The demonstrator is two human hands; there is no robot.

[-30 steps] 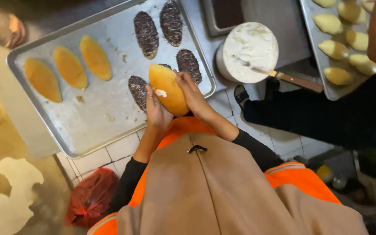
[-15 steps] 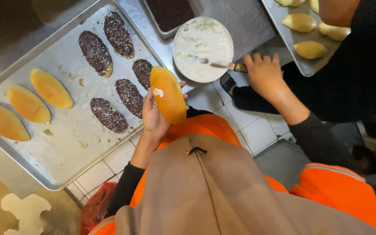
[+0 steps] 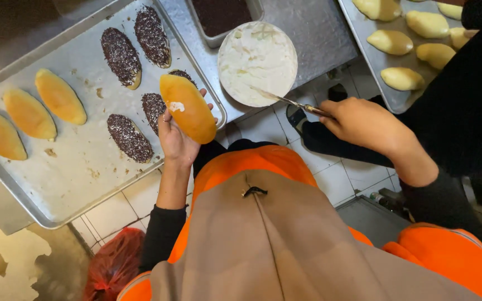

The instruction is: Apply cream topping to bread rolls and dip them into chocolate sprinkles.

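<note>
Golden bun [image 3: 188, 108] sits in the left hand [image 3: 175, 139], fingers wrapped under and around it, small white cream dab on its top; it's held up over the near right corner of the big baking tray [image 3: 79, 173]. Right hand [image 3: 364, 122] has fingers clamped on a knife [image 3: 285, 101], blade tip resting in the round bowl of white cream [image 3: 258, 58]. On that tray: five sprinkle-coated buns [image 3: 121, 56] toward the right end, three plain buns [image 3: 29, 114] at the left end, crumbs between. Bowl stands on the steel tabletop [image 3: 319, 39] just right of the tray, a container of dark sprinkles [image 3: 221, 17] behind it. Second tray with pale buns [image 3: 400, 78] at the tabletop's right edge. Red bag [image 3: 110, 267] on the floor below.
</note>
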